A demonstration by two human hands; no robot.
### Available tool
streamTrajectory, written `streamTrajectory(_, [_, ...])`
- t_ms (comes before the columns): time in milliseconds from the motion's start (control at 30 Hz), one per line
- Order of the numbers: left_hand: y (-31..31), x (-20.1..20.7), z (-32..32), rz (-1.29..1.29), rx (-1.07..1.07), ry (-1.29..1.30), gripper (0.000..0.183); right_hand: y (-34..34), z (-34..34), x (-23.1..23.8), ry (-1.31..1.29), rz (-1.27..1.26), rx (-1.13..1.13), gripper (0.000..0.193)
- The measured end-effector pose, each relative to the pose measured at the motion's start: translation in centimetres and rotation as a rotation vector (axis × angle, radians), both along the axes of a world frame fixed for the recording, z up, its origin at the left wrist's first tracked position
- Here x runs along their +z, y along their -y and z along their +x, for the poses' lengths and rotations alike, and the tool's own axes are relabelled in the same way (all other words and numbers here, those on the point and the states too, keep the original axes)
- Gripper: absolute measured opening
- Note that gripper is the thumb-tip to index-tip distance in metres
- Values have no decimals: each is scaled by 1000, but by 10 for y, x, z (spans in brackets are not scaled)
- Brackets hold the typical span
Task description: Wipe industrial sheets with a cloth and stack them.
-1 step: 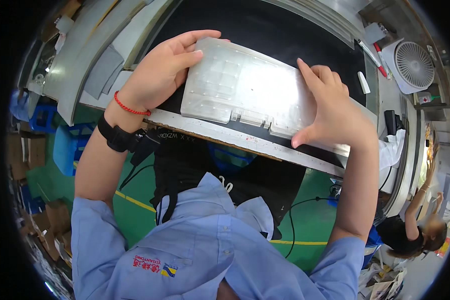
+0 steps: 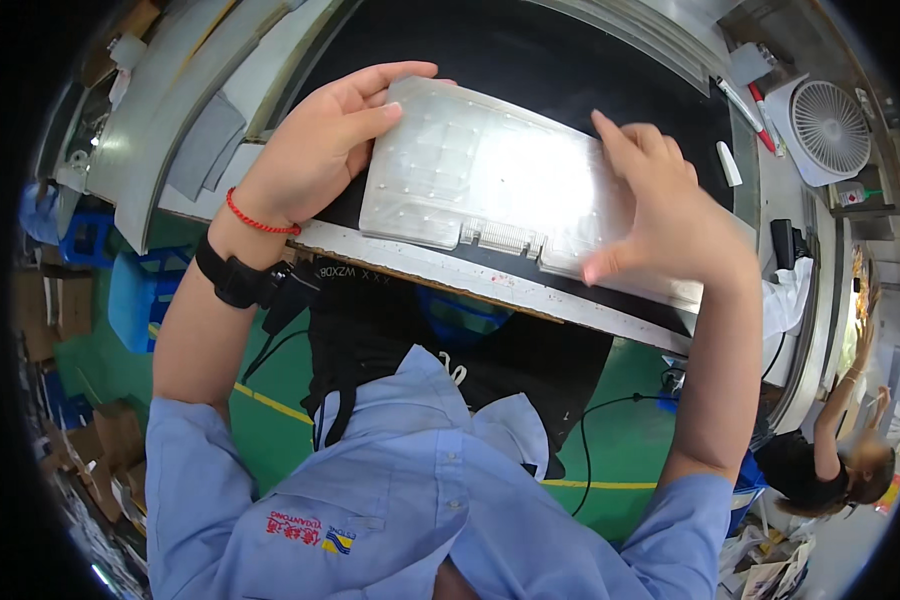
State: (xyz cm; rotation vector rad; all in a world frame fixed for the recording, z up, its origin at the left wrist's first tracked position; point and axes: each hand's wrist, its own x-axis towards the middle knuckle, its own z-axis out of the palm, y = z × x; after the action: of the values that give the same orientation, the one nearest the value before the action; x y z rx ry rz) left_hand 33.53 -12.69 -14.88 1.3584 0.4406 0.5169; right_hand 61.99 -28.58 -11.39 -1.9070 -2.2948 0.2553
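Note:
A flat, translucent white plastic case [image 2: 505, 180] lies tilted over the black work surface, its right end nearer to me. Rows of small bumps show at its left part, and a ribbed hinge-like strip is on its near edge. My left hand [image 2: 340, 125] grips the far left corner, thumb on top and the other fingers partly hidden behind. Across the right end spans my right hand [image 2: 660, 205], thumb at the near edge and fingers at the far edge. Bright glare hides what, if anything, is inside the case.
The black mat [image 2: 570, 60] lies behind the case, and a white table edge [image 2: 450, 265] runs in front. To the right are a white fan [image 2: 825, 130], markers [image 2: 745, 110] and a white strip-like piece [image 2: 728, 165]. Grey cloth [image 2: 205, 145] lies left. Another person [image 2: 820, 465] works far right.
My right hand has shifted very slightly left along the case and looks a little blurred. The case and my left hand stay almost in place.

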Motion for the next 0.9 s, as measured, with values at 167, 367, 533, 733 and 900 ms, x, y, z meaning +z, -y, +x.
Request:
streamTrajectory(167, [10, -2, 1, 0, 129, -53, 43, -32, 6, -2, -289, -14, -165, 86])
streamTrajectory(367, [11, -3, -2, -68, 146, -57, 43, -36, 1, -13, -417, -59, -275, 53])
streamTrajectory(533, [10, -7, -3, -72, 194, -48, 44, -35, -2, -19, -426, 45, -247, 36])
streamTrajectory(733, [8, -6, -4, -75, 145, -43, 45, -36, -3, -19, -440, 80, -255, 33])
streamTrajectory(900, [8, -7, -6, -85, 173, -48, 45, -36, -3, -20, -474, 49, -282, 32])
